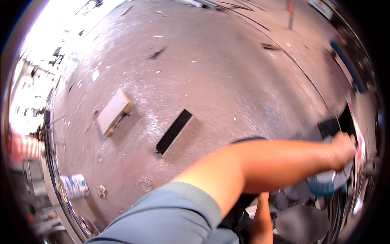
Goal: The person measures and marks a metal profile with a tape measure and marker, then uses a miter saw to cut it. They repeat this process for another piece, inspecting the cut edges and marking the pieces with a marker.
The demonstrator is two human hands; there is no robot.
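My left arm, in a blue-grey short sleeve, crosses the view from the lower left to the right edge. Its hand, my left hand (pixel 343 151), is blurred, with the fingers curled in beside a dark panel (pixel 346 122) with a red and white edge. What they close on cannot be made out. Just below that hand sits a teal tub (pixel 321 186) among cluttered items. A second forearm rises from the bottom edge, apparently mine; my right hand (pixel 264 196) is mostly hidden behind the left arm, so its fingers do not show.
On the dusty floor lie a pale-topped wooden block (pixel 113 113) and a long black-topped piece (pixel 174 132). A white and purple bucket (pixel 75 186) stands at the left. Paper scraps and debris are scattered about. A blue bar (pixel 347 65) lies at the far right.
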